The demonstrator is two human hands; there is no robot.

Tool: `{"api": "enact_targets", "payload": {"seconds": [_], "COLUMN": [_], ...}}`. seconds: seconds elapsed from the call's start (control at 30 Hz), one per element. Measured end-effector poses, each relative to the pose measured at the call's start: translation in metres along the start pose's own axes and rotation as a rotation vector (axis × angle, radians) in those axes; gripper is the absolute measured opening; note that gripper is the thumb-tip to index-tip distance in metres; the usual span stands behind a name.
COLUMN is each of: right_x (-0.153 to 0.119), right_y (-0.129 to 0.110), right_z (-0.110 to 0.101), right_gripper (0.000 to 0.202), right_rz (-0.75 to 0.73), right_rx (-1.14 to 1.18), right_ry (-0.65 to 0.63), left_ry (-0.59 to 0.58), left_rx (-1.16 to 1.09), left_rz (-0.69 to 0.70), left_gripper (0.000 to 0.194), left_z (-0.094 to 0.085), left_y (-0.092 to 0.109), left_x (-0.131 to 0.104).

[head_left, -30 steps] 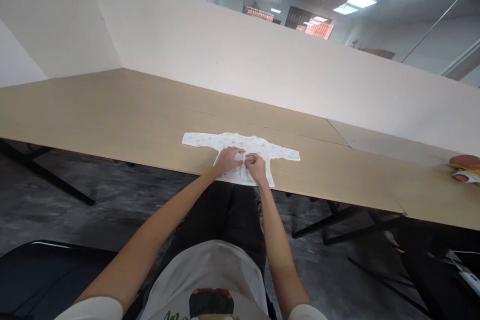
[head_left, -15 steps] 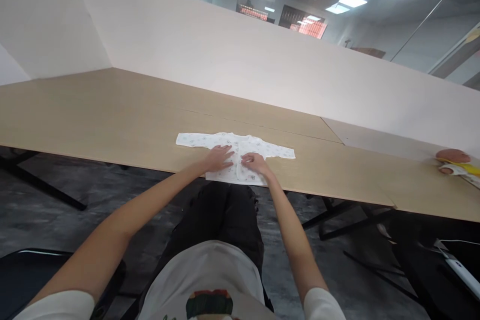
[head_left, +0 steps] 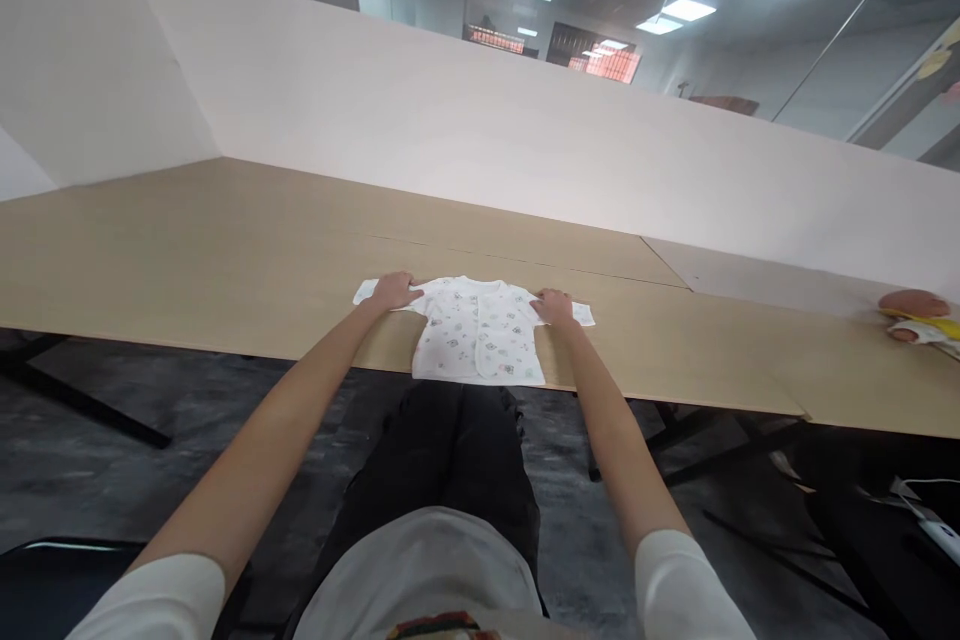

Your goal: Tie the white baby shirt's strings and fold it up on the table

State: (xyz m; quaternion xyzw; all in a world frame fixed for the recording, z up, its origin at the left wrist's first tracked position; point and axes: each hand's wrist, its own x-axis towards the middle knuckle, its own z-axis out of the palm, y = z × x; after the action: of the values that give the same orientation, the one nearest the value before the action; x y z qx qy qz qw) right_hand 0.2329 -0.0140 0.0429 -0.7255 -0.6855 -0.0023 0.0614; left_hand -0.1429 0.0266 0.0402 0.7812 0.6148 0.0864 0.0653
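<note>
A small white baby shirt [head_left: 480,335] with a scattered print and a front placket lies spread on the wooden table. Its neckline points toward the wall, and its hem reaches the table's near edge. My left hand [head_left: 395,291] rests over the sleeve on the left, fingers laid out on the cloth. On the other sleeve lies my right hand [head_left: 555,306], palm down, its fingers stretched across the fabric. Each cuff shows beyond a hand, while the middle of each sleeve is partly covered.
The long table [head_left: 247,260] runs along a white wall [head_left: 420,120] with glass above it. At the far right sits a doll-like toy [head_left: 919,315] in brown, yellow and white. Below are dark chairs [head_left: 60,590] and black table legs [head_left: 90,405].
Both hands have moved apart from the shirt's middle front out onto the sleeves, left hand leftward, right hand rightward. The shirt front is now uncovered. The view has shifted slightly.
</note>
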Motion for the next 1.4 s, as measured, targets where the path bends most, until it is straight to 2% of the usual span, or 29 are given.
{"api": "enact_targets", "payload": {"seconds": [0.1, 0.2, 0.3, 0.43, 0.5, 0.53, 0.57, 0.63, 0.8, 0.93, 1.03, 1.17, 1.3, 1.4], "right_x": [-0.001, 0.002, 0.010, 0.019, 0.019, 0.017, 0.013, -0.001, -0.051, -0.080, -0.089, -0.092, -0.096, -0.099], "right_y": [0.005, 0.010, 0.013, 0.020, 0.026, 0.030, 0.033, 0.038, 0.047, 0.053, 0.055, 0.060, 0.068, 0.075], "right_z": [-0.011, -0.033, -0.068, -0.116, -0.123, -0.120, -0.113, -0.091, -0.030, -0.013, -0.013, -0.011, -0.004, 0.000], "right_gripper": [0.037, 0.038, 0.040, 0.045, 0.048, 0.049, 0.049, 0.049, 0.036, 0.024, 0.026, 0.033, 0.036, 0.037], "right_rz": [-0.031, -0.043, -0.004, -0.009, -0.036, -0.061, -0.093, -0.180, -0.474, -0.572, -0.515, -0.391, -0.215, -0.121], "right_rx": [-0.110, -0.201, -0.251, -0.251, -0.229, -0.224, -0.226, -0.259, -0.415, -0.471, -0.463, -0.400, -0.299, -0.242], "right_ry": [-0.113, -0.062, 0.162, 0.558, 0.717, 0.767, 0.788, 0.733, 0.305, 0.108, 0.033, 0.007, 0.041, 0.081], "left_ry": [0.004, 0.088, 0.243, 0.570, 0.669, 0.688, 0.688, 0.643, 0.392, 0.299, 0.241, 0.214, 0.207, 0.243], "left_rx": [-0.028, -0.092, -0.155, -0.230, -0.243, -0.236, -0.219, -0.154, 0.055, 0.087, 0.012, -0.039, -0.050, -0.147], "left_rz": [-0.023, -0.038, -0.053, 0.012, 0.072, 0.103, 0.131, 0.198, 0.465, 0.529, 0.470, 0.343, 0.248, 0.189], "left_gripper": [0.037, 0.039, 0.041, 0.044, 0.046, 0.047, 0.047, 0.044, 0.025, 0.018, 0.029, 0.056, 0.060, 0.059], "left_z": [-0.009, -0.026, -0.058, -0.110, -0.124, -0.126, -0.124, -0.110, -0.044, -0.003, 0.009, 0.012, 0.015, 0.016], "left_y": [0.001, 0.002, 0.006, 0.015, 0.017, 0.016, 0.014, 0.007, -0.015, -0.019, -0.023, -0.044, -0.069, -0.079], "left_x": [0.007, 0.025, 0.046, 0.056, 0.047, 0.040, 0.030, 0.008, -0.047, -0.078, -0.090, -0.088, -0.084, -0.085]}}
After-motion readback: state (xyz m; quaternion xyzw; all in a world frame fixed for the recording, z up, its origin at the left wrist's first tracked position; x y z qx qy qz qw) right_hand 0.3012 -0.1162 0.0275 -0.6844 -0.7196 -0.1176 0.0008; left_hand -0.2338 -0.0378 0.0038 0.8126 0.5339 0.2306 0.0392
